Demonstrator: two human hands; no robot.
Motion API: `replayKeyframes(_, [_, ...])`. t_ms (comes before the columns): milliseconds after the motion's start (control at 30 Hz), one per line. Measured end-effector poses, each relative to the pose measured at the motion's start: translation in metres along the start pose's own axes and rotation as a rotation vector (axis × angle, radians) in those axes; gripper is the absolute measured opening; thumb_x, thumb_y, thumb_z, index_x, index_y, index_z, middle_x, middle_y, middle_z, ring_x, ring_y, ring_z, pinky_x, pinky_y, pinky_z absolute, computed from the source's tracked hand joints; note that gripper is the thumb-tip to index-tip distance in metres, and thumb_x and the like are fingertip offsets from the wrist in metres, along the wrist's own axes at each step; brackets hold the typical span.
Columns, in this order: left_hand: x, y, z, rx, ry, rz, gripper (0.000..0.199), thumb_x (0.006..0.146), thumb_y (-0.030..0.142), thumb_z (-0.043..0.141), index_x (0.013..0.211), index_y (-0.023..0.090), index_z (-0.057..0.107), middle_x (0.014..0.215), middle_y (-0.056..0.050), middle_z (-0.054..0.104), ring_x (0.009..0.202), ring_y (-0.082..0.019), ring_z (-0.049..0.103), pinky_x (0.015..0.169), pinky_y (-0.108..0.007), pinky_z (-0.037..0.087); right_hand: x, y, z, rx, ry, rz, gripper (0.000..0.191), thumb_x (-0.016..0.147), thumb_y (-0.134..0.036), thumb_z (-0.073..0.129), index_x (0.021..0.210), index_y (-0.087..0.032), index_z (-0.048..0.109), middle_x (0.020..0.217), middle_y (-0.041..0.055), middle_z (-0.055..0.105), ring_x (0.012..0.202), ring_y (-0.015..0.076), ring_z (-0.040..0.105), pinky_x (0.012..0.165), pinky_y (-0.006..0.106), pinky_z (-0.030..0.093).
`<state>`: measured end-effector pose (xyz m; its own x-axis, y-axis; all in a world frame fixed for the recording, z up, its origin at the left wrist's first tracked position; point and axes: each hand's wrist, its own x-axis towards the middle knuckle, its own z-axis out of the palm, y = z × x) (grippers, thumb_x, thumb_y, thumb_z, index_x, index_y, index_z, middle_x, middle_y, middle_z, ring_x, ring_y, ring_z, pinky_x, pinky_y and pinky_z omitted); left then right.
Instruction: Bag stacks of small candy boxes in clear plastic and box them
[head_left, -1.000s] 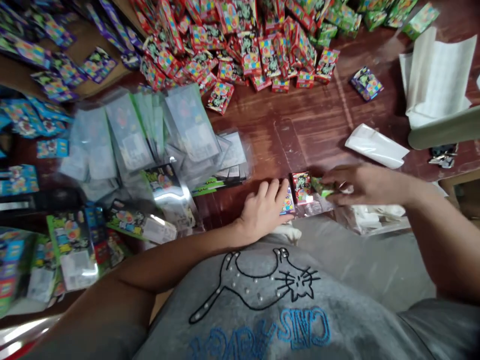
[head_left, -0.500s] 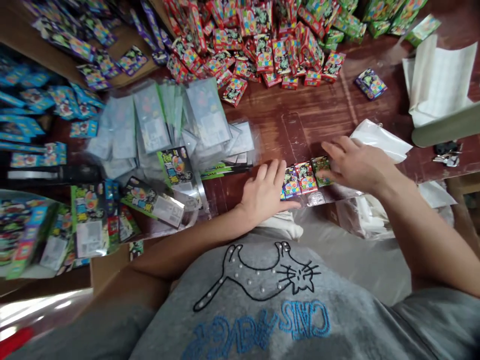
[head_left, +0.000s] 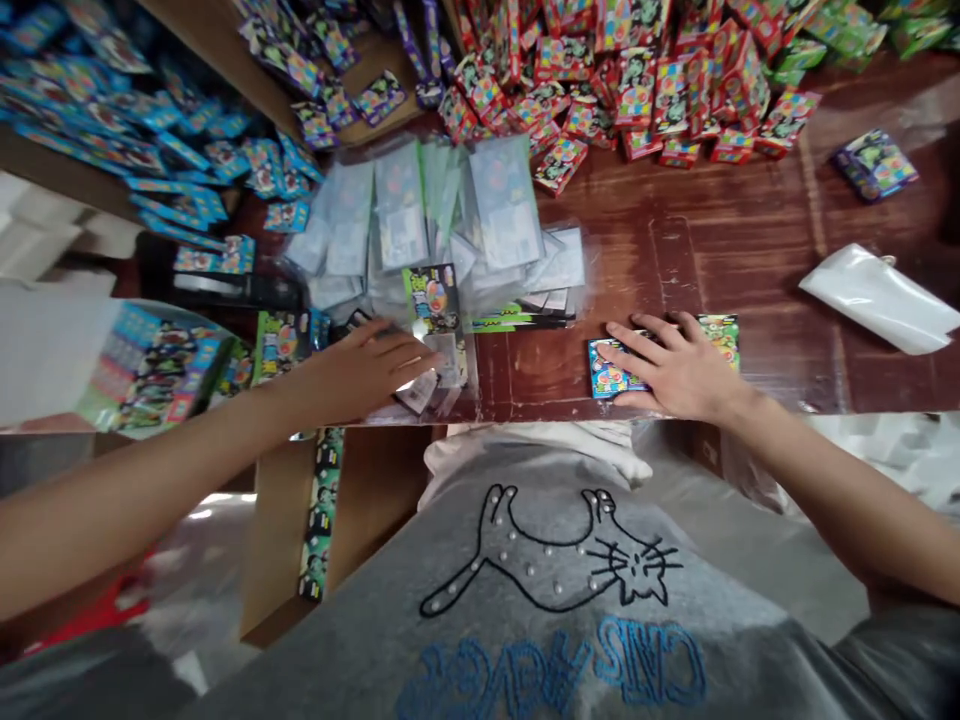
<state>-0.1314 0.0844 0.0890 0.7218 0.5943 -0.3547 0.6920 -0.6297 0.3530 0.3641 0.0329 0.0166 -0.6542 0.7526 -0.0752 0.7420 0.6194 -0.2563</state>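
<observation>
A row of small colourful boxes lies near the table's front edge, with a blue box at its left end and a green box at its right end. My right hand rests over the middle of this row, fingers spread, hiding the boxes between. Over to the left, my left hand reaches across the printed packs, its fingers stretched out beside a black and green pack. Whether its fingertips touch a pack is hard to make out.
Clear plastic packs are heaped behind my left hand. Piles of red boxes, purple boxes and blue boxes line the back. A white plastic bag and a purple box are at the right.
My left hand has left the row of boxes and moved left to the packs. My right hand now covers the row's middle. The view has shifted left.
</observation>
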Motion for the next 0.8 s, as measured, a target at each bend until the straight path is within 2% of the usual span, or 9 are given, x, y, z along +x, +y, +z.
replayKeyframes(133, [0.02, 0.042, 0.002, 0.151, 0.104, -0.148, 0.098, 0.089, 0.047, 0.059, 0.177, 0.038, 0.018, 0.168, 0.004, 0.055, 0.151, -0.041, 0.048, 0.133, -0.069, 0.03, -0.002, -0.001, 0.009, -0.054, 0.099, -0.088, 0.076, 0.106, -0.069, 0.05, 0.173, -0.035, 0.037, 0.176, 0.0065, 0.046, 0.153, 0.0451, 0.051, 0.121, 0.071, 0.036])
replayKeyframes(233, [0.053, 0.077, 0.017, 0.207, 0.141, -0.149, 0.094, 0.088, 0.041, 0.062, 0.173, 0.013, 0.034, 0.168, -0.015, 0.053, 0.151, -0.042, 0.048, 0.131, -0.062, 0.033, 0.0, 0.0, 0.016, -0.116, 0.17, -0.119, 0.077, 0.106, -0.066, 0.054, 0.168, -0.022, 0.046, 0.168, 0.0167, 0.055, 0.143, 0.0448, 0.058, 0.114, 0.065, 0.043])
replayKeyframes(300, [0.076, 0.093, 0.033, 0.208, 0.173, -0.127, 0.09, 0.09, 0.041, 0.064, 0.169, 0.006, 0.039, 0.165, -0.023, 0.053, 0.149, -0.044, 0.049, 0.128, -0.06, 0.034, 0.002, 0.0, 0.019, -0.151, 0.231, -0.088, 0.075, 0.106, -0.065, 0.056, 0.164, -0.017, 0.051, 0.165, 0.0198, 0.059, 0.137, 0.044, 0.06, 0.108, 0.061, 0.047])
replayKeyframes(433, [0.106, 0.111, 0.061, 0.169, 0.22, -0.102, 0.091, 0.095, 0.051, 0.067, 0.169, 0.007, 0.036, 0.161, -0.025, 0.054, 0.146, -0.044, 0.049, 0.121, -0.057, 0.038, 0.002, 0.0, 0.02, -0.159, 0.272, -0.06, 0.063, 0.104, -0.066, 0.059, 0.149, -0.022, 0.062, 0.165, 0.0164, 0.059, 0.134, 0.041, 0.06, 0.105, 0.058, 0.049])
replayKeyframes(500, [0.112, 0.115, 0.064, 0.162, 0.223, -0.099, 0.094, 0.096, 0.055, 0.068, 0.17, 0.007, 0.035, 0.16, -0.025, 0.054, 0.144, -0.044, 0.05, 0.119, -0.056, 0.04, 0.004, -0.003, 0.016, -0.135, 0.266, -0.071, 0.053, 0.105, -0.065, 0.058, 0.138, -0.025, 0.066, 0.164, 0.014, 0.06, 0.138, 0.0404, 0.058, 0.11, 0.061, 0.046])
replayKeyframes(600, [0.117, 0.116, 0.061, 0.165, 0.213, -0.077, 0.093, 0.096, 0.055, 0.07, 0.169, 0.007, 0.037, 0.157, -0.026, 0.056, 0.141, -0.045, 0.051, 0.117, -0.057, 0.042, 0.014, -0.015, 0.003, -0.089, 0.234, -0.043, 0.045, 0.103, -0.057, 0.063, 0.132, -0.022, 0.066, 0.162, 0.0182, 0.06, 0.146, 0.0438, 0.051, 0.119, 0.069, 0.039])
replayKeyframes(667, [0.117, 0.115, 0.058, 0.172, 0.208, -0.061, 0.094, 0.094, 0.055, 0.072, 0.168, 0.007, 0.037, 0.155, -0.026, 0.057, 0.14, -0.045, 0.052, 0.116, -0.058, 0.044, 0.026, -0.024, -0.009, -0.038, 0.178, -0.026, 0.051, 0.097, -0.046, 0.07, 0.14, -0.019, 0.061, 0.157, 0.0218, 0.062, 0.14, 0.0451, 0.054, 0.114, 0.069, 0.044])
replayKeyframes(733, [0.116, 0.112, 0.058, 0.168, 0.223, -0.05, 0.097, 0.092, 0.055, 0.075, 0.168, 0.008, 0.037, 0.154, -0.025, 0.058, 0.139, -0.045, 0.054, 0.115, -0.058, 0.047, 0.036, -0.028, -0.02, 0.08, 0.148, -0.026, 0.065, 0.091, -0.036, 0.074, 0.15, -0.017, 0.054, 0.151, 0.0226, 0.063, 0.129, 0.0424, 0.059, 0.105, 0.063, 0.054])
replayKeyframes(800, [0.113, 0.109, 0.06, 0.14, 0.273, -0.033, 0.1, 0.089, 0.055, 0.079, 0.167, 0.008, 0.037, 0.151, -0.024, 0.06, 0.137, -0.044, 0.056, 0.116, -0.058, 0.048, 0.042, -0.029, -0.028, 0.274, 0.192, -0.031, 0.078, 0.087, -0.03, 0.075, 0.159, -0.019, 0.047, 0.149, 0.0214, 0.059, 0.13, 0.0395, 0.06, 0.106, 0.059, 0.057])
